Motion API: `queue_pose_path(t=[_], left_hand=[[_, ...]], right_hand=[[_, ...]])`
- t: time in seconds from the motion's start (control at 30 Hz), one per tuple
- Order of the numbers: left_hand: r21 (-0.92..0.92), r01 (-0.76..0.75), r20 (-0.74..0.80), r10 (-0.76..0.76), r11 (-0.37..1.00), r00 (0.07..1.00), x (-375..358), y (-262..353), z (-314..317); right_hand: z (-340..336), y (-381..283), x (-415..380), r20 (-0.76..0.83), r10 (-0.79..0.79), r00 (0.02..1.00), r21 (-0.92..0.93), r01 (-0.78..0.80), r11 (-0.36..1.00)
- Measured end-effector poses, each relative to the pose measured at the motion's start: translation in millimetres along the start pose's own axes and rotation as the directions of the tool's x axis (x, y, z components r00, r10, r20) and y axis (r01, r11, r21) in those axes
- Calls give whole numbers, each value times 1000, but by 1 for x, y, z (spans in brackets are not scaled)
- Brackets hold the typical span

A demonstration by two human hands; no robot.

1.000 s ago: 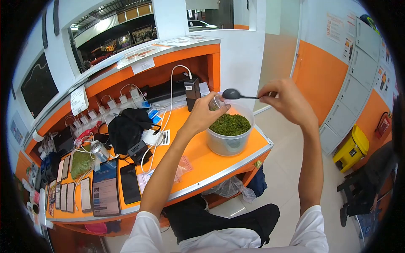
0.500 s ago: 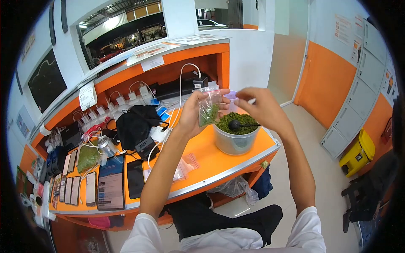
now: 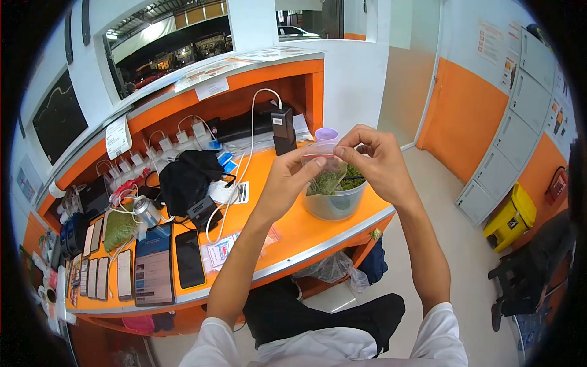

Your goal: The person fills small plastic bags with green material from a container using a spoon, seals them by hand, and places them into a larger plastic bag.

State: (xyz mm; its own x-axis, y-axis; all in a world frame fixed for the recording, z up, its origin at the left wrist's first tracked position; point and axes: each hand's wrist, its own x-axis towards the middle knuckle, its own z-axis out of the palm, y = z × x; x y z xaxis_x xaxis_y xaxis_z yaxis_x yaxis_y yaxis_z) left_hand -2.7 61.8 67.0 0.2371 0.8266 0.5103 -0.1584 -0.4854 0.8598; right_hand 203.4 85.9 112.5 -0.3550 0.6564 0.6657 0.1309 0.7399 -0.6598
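A small clear zip bag [image 3: 326,182] with shredded green plant bits in its bottom is held up in front of me. My left hand [image 3: 286,183] grips it by the left side, thumb across the front near the red seal strip. The fingers of my right hand [image 3: 380,164] are closed on the bag's top right corner, along the seal. Just behind stands a translucent tub [image 3: 333,207] of the same green material, partly hidden by the bag and my right hand. A dark handle lies across the tub's contents.
A purple cup [image 3: 326,133] and a black box-shaped device [image 3: 283,131] stand behind the tub. Several phones, a tablet [image 3: 154,269], a can [image 3: 145,211], a larger bag of green material [image 3: 119,229], a black cloth bag [image 3: 189,177] and white cables crowd the counter's left.
My right hand has come in from above the tub to the bag's top edge and now pinches it. The bag has moved slightly lower and to the right, before the tub.
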Motion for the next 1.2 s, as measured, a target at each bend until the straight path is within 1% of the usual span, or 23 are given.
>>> queue_pose_path(t=[0.03, 0.07, 0.13, 0.23, 0.3, 0.37, 0.4, 0.43, 0.53, 0.6, 0.67, 0.73, 0.77, 0.83, 0.87, 0.93, 0.97, 1.0, 1.03, 1.07, 1.1, 1.17, 1.2], left_hand=[[61, -30, -48, 33, 998, 998, -3, 4, 2], [58, -27, -49, 30, 998, 998, -3, 2, 3], [80, -62, -90, 70, 995, 993, -5, -2, 4], [54, -87, -120, 93, 995, 988, -8, -2, 12], [53, -103, -125, 109, 993, 986, -10, -2, 15], [55, -114, -128, 120, 992, 984, -12, -3, 17], [99, -120, -127, 132, 988, 983, -13, -4, 18], [141, -125, -124, 143, 982, 982, -13, -5, 20], [151, -141, -123, 160, 978, 979, -15, -7, 25], [151, -147, -121, 166, 977, 979, -16, -9, 28], [152, -146, -121, 165, 978, 979, -17, -10, 29], [36, -61, -103, 65, 997, 993, -21, -10, 29], [32, -52, -100, 55, 998, 993, -25, -10, 27], [175, -66, -48, 76, 982, 996, -30, -6, 24], [170, -53, -43, 61, 984, 997, -34, -5, 27], [278, -98, -53, 118, 956, 992, -46, -2, 35], [270, -70, -50, 87, 960, 995, -50, -3, 39], [289, -115, -45, 134, 950, 990, -53, -5, 44], [304, -159, -36, 179, 939, 983, -56, -6, 49], [277, -160, -18, 171, 948, 985, -58, -4, 55], [263, -122, -11, 130, 957, 992, -60, -5, 60], [364, -246, 30, 253, 898, 967, -64, -11, 72], [352, -216, 18, 224, 911, 974, -68, -15, 79]], right_hand=[[-1, 0, -2, 3, 4, 1000, -2, -4, 1000], [-2, -1, -5, 0, 11, 1000, -5, -11, 1000], [-3, -4, -10, -6, 26, 1000, -8, -26, 1000], [-3, -7, -18, -7, 71, 997, 9, -71, 997], [-2, -6, -22, 7, 107, 994, 79, -108, 991], [-2, -6, -25, 29, 104, 994, 55, -105, 993], [-2, -6, -27, 48, 101, 994, 31, -103, 994], [-1, -6, -30, 45, 105, 993, 31, -107, 994], [0, -7, -35, 27, 114, 993, 73, -115, 991], [0, -7, -37, 21, 38, 999, 9, -38, 999], [-1, -10, -39, 28, 32, 999, -18, -31, 999], [-4, -11, -44, 29, 37, 999, -41, -36, 999], [-9, -9, -48, 40, 48, 998, -47, -46, 998], [-16, -11, -58, 47, 69, 997, -52, -66, 996], [-17, -14, -66, 48, 96, 994, -52, -94, 994], [-20, -15, -80, 46, 153, 987, -42, -151, 988], [-22, -14, -87, 32, 129, 991, -19, -129, 991], [-23, -13, -95, 16, 113, 993, 4, -113, 994], [-25, -12, -103, 11, 152, 988, 14, -153, 988], [-28, -11, -110, 22, 170, 985, 40, -171, 985], [-31, -12, -118, 31, 189, 981, 66, -191, 979], [-32, -10, -136, 14, 250, 968, 99, -250, 963], [-30, -6, -145, -5, 282, 959, 189, -276, 942]])
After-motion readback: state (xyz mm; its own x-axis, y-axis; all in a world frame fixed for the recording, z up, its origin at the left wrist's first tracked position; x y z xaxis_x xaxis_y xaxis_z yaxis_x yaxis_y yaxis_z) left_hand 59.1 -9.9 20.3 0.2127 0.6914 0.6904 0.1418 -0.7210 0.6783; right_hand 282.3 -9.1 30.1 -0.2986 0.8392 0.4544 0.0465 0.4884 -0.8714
